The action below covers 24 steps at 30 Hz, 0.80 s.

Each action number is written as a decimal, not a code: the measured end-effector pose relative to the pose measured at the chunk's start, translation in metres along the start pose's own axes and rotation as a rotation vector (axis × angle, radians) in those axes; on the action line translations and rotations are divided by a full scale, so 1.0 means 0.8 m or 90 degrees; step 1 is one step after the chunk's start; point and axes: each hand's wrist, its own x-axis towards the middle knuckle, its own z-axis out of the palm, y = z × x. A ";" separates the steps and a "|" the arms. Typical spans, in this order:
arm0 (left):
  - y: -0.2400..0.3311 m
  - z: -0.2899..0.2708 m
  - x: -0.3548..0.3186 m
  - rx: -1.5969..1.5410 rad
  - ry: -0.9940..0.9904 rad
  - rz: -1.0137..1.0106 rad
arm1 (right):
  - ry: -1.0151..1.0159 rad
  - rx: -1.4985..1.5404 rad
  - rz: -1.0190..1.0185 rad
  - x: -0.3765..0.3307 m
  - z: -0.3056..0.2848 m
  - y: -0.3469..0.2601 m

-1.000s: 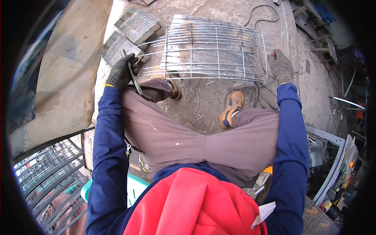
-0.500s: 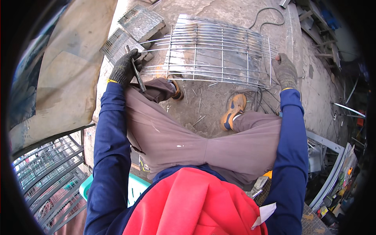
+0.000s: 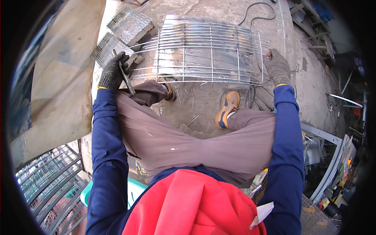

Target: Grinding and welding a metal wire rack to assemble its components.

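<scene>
Your left hand (image 3: 112,72), in a dark knit glove, sits at upper left of frame, fingers curled tight around a slim dark metal tool (image 3: 126,78) that angles down toward your knee. Your right hand (image 3: 277,67), in a grey knit glove, is at upper right, fingers closed on the right edge of the wire grid panel (image 3: 207,53). The panel is bright thin steel rod, long parallel wires crossed by a few uprights, spanning the upper centre over rough concrete floor (image 3: 196,105). Two smaller fine-mesh grilles (image 3: 127,25) lie just beyond the panel's left end. Short loose wire offcuts (image 3: 192,117) scatter between your tan shoes (image 3: 226,107).
</scene>
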 end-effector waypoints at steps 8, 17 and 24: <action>-0.003 -0.007 0.004 0.006 -0.023 -0.003 | 0.010 0.005 -0.003 -0.001 0.000 -0.002; -0.005 -0.004 0.003 0.023 -0.018 0.004 | 0.058 0.007 -0.017 0.004 0.008 0.005; -0.002 0.000 -0.002 0.000 -0.031 -0.006 | 0.069 0.022 0.010 0.005 -0.008 0.009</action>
